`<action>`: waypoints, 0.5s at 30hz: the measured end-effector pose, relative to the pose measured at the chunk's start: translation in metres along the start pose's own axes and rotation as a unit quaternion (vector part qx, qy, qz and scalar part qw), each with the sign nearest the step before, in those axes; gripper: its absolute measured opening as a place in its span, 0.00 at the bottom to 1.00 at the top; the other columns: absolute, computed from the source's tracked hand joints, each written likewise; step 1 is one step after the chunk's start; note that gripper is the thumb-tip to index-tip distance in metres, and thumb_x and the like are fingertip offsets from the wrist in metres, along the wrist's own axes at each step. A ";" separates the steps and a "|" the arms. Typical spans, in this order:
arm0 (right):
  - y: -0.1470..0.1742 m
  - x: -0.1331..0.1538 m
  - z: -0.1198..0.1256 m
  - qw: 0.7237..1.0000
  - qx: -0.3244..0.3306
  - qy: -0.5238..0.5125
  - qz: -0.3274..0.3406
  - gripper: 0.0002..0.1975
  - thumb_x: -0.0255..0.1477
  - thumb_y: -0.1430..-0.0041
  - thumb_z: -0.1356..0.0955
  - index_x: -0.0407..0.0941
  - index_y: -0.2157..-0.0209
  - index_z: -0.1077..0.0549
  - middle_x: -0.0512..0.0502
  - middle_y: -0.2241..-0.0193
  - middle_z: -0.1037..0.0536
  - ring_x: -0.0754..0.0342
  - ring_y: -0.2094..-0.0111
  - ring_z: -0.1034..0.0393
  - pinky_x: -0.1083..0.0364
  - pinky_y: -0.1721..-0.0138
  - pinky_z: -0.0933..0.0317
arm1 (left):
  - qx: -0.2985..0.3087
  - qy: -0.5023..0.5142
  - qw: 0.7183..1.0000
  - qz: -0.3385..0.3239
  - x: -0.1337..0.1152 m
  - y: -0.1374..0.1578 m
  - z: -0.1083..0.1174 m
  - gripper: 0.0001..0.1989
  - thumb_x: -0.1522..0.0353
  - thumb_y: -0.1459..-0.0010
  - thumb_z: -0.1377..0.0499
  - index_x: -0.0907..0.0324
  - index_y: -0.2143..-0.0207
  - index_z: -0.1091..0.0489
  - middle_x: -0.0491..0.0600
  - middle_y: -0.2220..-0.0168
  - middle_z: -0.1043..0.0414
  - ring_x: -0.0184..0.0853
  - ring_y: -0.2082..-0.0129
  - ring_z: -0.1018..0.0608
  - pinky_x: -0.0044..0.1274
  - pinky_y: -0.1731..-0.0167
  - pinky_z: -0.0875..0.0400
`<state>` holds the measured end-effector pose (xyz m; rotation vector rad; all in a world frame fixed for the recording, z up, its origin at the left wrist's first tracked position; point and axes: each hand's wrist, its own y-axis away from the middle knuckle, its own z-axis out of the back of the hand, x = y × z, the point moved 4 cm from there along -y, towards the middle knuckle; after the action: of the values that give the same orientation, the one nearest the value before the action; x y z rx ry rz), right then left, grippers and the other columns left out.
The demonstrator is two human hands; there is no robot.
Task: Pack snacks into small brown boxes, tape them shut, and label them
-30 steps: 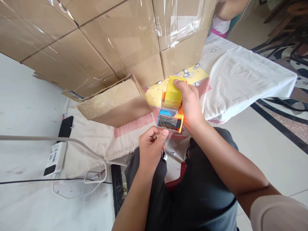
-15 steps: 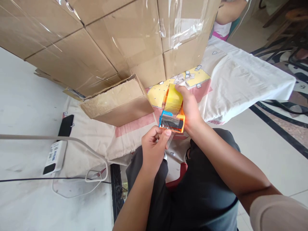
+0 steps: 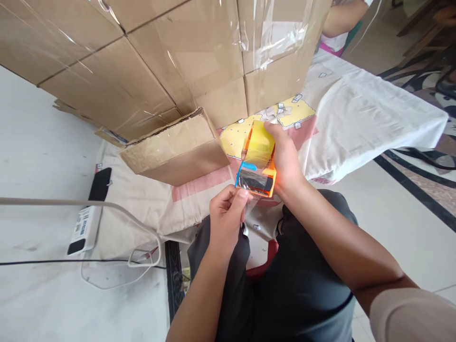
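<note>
My right hand (image 3: 287,157) is wrapped round a tape dispenser (image 3: 269,184) with an orange and blue frame, a black roller and a yellow-looking roll of clear tape (image 3: 261,145). The dispenser's toothed edge faces me, above my lap. At that edge my left hand (image 3: 228,213) is closed in a pinch, thumb against forefinger, on the end of the clear tape. The tape film is thin and hard to see between the fingertips. Part of the dispenser's right side is hidden by my right hand.
Taped cardboard boxes (image 3: 199,57) form a wall behind. A smaller cardboard box (image 3: 181,161) stands before them on the cloth-covered table (image 3: 356,123). A white power strip (image 3: 83,229) and a cable (image 3: 117,207) are at left. A person's arm (image 3: 344,19) shows at top right.
The view has shifted slightly. My left thumb has moved a little left and up along the dispenser's toothed edge. Both hands keep their grips.
</note>
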<state>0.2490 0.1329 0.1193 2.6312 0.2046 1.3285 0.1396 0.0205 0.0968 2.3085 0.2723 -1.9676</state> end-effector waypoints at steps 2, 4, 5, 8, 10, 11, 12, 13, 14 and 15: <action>0.000 0.001 0.001 0.999 0.020 0.031 0.011 0.14 0.45 0.36 0.35 0.49 0.62 0.32 0.47 0.68 0.23 0.46 0.62 0.21 0.48 0.65 0.24 | -0.009 -0.005 1.000 -0.004 0.000 0.001 -0.001 0.19 0.55 0.36 0.37 0.59 0.73 0.27 0.39 0.86 0.43 0.25 0.84 0.40 0.21 0.80 0.46; 0.001 0.003 0.001 0.999 0.020 0.042 0.018 0.15 0.45 0.36 0.35 0.48 0.60 0.33 0.45 0.68 0.23 0.45 0.63 0.21 0.47 0.66 0.24 | -0.017 -0.011 1.000 -0.013 -0.001 0.003 -0.001 0.21 0.53 0.35 0.39 0.58 0.73 0.27 0.41 0.86 0.41 0.26 0.84 0.38 0.22 0.80 0.45; 0.001 0.004 0.002 0.999 0.014 0.038 0.016 0.14 0.44 0.36 0.35 0.48 0.59 0.33 0.45 0.68 0.23 0.44 0.64 0.21 0.46 0.67 0.24 | -0.019 -0.016 1.000 -0.016 -0.002 0.003 -0.001 0.21 0.52 0.34 0.40 0.59 0.73 0.27 0.41 0.86 0.40 0.26 0.84 0.38 0.22 0.80 0.44; 0.001 0.006 0.002 1.000 -0.005 0.010 0.012 0.12 0.41 0.36 0.34 0.47 0.59 0.33 0.44 0.66 0.23 0.44 0.65 0.21 0.46 0.68 0.24 | -0.021 -0.042 0.999 -0.022 -0.004 0.003 -0.001 0.22 0.52 0.34 0.41 0.59 0.73 0.26 0.41 0.86 0.40 0.27 0.84 0.37 0.23 0.80 0.43; 0.000 0.006 0.002 1.000 0.001 0.008 0.022 0.11 0.41 0.36 0.34 0.48 0.59 0.33 0.44 0.65 0.23 0.44 0.63 0.20 0.46 0.67 0.24 | -0.030 -0.060 0.998 -0.020 -0.005 0.002 0.000 0.21 0.52 0.34 0.41 0.58 0.72 0.26 0.41 0.86 0.40 0.27 0.84 0.37 0.22 0.80 0.43; 0.000 0.006 0.002 1.000 0.005 0.012 0.027 0.12 0.41 0.36 0.34 0.48 0.59 0.33 0.44 0.65 0.23 0.44 0.62 0.20 0.46 0.66 0.24 | -0.034 -0.063 0.997 -0.016 -0.005 0.002 0.001 0.21 0.52 0.34 0.41 0.58 0.72 0.26 0.41 0.86 0.40 0.27 0.85 0.37 0.22 0.80 0.43; 0.000 0.007 0.002 0.999 0.010 0.015 0.032 0.12 0.42 0.35 0.34 0.49 0.59 0.34 0.44 0.65 0.23 0.43 0.60 0.20 0.46 0.65 0.24 | -0.036 -0.062 0.997 -0.012 -0.004 0.001 0.001 0.21 0.53 0.34 0.41 0.58 0.72 0.26 0.41 0.86 0.41 0.27 0.85 0.37 0.22 0.80 0.42; 0.001 0.007 0.002 0.999 0.017 0.019 0.036 0.12 0.42 0.35 0.35 0.49 0.59 0.34 0.44 0.66 0.22 0.42 0.58 0.21 0.45 0.64 0.24 | -0.035 -0.057 0.998 -0.008 -0.003 0.001 0.001 0.21 0.53 0.34 0.41 0.58 0.72 0.27 0.40 0.86 0.41 0.27 0.85 0.37 0.22 0.80 0.42; 0.001 0.008 0.002 0.999 0.021 0.021 0.039 0.12 0.42 0.35 0.35 0.48 0.60 0.34 0.44 0.66 0.22 0.42 0.56 0.21 0.45 0.63 0.24 | -0.031 -0.050 0.998 -0.006 -0.003 0.001 0.000 0.21 0.53 0.33 0.41 0.58 0.73 0.27 0.40 0.87 0.41 0.27 0.85 0.37 0.22 0.79 0.42; 0.002 0.009 0.002 0.999 0.020 0.021 0.043 0.12 0.42 0.35 0.34 0.48 0.60 0.34 0.44 0.66 0.22 0.41 0.54 0.21 0.45 0.62 0.24 | -0.026 -0.041 0.999 -0.007 -0.002 0.001 0.000 0.21 0.53 0.33 0.41 0.59 0.73 0.27 0.40 0.87 0.41 0.26 0.85 0.37 0.22 0.79 0.42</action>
<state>0.2556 0.1324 0.1255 2.6754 0.1280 1.4217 0.1395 0.0198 0.0991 2.1929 0.3297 -2.0312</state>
